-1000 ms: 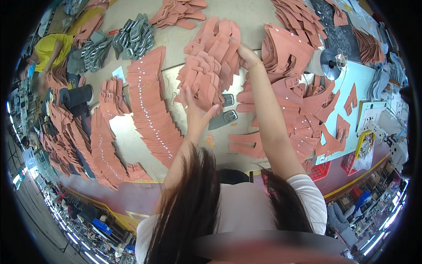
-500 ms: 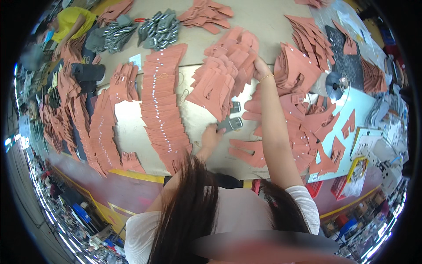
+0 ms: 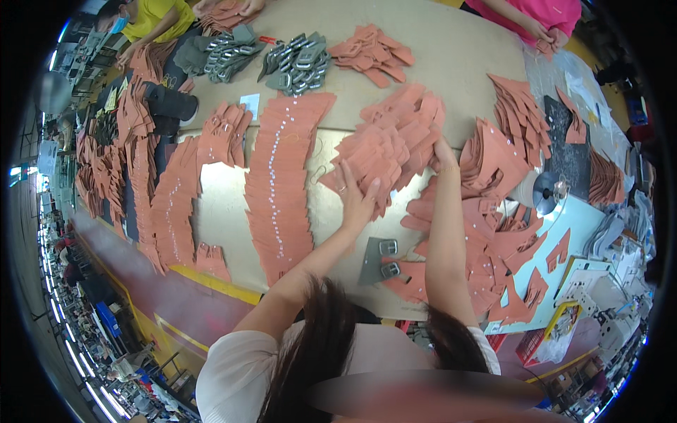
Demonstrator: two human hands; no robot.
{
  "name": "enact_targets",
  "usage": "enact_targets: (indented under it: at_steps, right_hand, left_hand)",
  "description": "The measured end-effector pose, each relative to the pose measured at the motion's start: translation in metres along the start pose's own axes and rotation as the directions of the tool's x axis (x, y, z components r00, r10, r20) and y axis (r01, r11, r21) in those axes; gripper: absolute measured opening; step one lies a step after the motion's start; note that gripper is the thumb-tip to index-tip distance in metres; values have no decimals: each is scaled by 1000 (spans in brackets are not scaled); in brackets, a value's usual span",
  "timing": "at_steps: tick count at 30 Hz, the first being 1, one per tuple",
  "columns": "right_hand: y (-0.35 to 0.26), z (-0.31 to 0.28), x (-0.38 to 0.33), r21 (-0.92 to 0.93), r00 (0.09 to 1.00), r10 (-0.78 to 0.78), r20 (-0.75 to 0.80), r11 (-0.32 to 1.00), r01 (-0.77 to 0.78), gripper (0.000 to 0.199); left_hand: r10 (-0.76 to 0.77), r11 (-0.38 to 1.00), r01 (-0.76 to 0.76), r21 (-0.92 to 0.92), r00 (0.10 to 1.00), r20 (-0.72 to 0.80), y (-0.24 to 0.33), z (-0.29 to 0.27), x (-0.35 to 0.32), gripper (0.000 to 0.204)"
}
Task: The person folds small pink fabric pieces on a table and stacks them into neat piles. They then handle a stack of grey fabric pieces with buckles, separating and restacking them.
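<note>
A thick, overlapping stack of salmon-coloured cut pieces (image 3: 391,137) lies between my two hands over the middle of the table. My left hand (image 3: 357,199) grips its near-left edge, thumb and fingers apart on the pieces. On the far-right side my right hand (image 3: 444,155) is closed around the edge; its fingers are partly hidden by the stack. Below my left hand, close to the table's front edge, lie grey pieces with metal buckles (image 3: 371,262). Left of the stack runs a long fanned row of salmon pieces (image 3: 281,190) with small white marks.
Grey buckled pieces (image 3: 300,63) and loose salmon pieces (image 3: 374,55) lie at the far side. More salmon stacks (image 3: 493,162) crowd the right, near a round dark spool-like object (image 3: 546,192). Co-workers in yellow (image 3: 159,21) and pink (image 3: 522,17) are across the table.
My left hand has let go of the grey buckled pieces, which now lie nearer the table's front edge, and has moved up onto the salmon stack. The view has shifted.
</note>
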State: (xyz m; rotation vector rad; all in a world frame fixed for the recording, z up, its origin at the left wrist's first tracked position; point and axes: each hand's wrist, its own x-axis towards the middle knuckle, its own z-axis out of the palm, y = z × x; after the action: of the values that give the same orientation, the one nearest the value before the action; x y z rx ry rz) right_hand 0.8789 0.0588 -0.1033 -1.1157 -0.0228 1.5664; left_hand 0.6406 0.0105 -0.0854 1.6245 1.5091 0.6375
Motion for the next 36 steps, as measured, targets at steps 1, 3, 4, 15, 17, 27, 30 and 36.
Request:
enact_targets:
  at_steps: [1, 3, 4, 15, 17, 27, 30, 36]
  right_hand:
    - [0, -1, 0, 1, 1000, 9, -11, 1000, -9, 43]
    - [3, -5, -2, -32, 997, -76, -12, 997, 76, 44]
    - [5, -6, 0, -47, 992, -122, -16, 991, 121, 45]
    - [17, 5, -40, 179, 980, -192, 55, 967, 180, 45]
    - [21, 9, -54, 255, 976, -209, 60, 949, 187, 44]
    - [-7, 14, -66, 593, 697, -717, -3, 560, 579, 42]
    - [-32, 39, -31, 607, 610, -720, -333, 332, 723, 63]
    - [-88, 72, 52, 508, 275, -715, -643, -129, 851, 54]
  left_hand:
    - [-36, 994, 39, 101, 999, -29, 10, 13, 11, 87]
    - [-86, 971, 96, 221, 995, -53, 22, 26, 26, 85]
    - [-104, 962, 111, 251, 994, -40, 24, 28, 22, 82]
    - [227, 972, -230, -52, 973, -45, 11, 17, 20, 77]
    - [246, 951, -257, -172, 966, -85, 13, 11, 18, 80]
    - [683, 728, -682, -69, 714, 155, 117, -20, 122, 83]
    - [841, 491, -867, -86, 447, 305, 186, -7, 207, 76]
    - [772, 161, -948, -274, -52, 634, 308, 67, 332, 69]
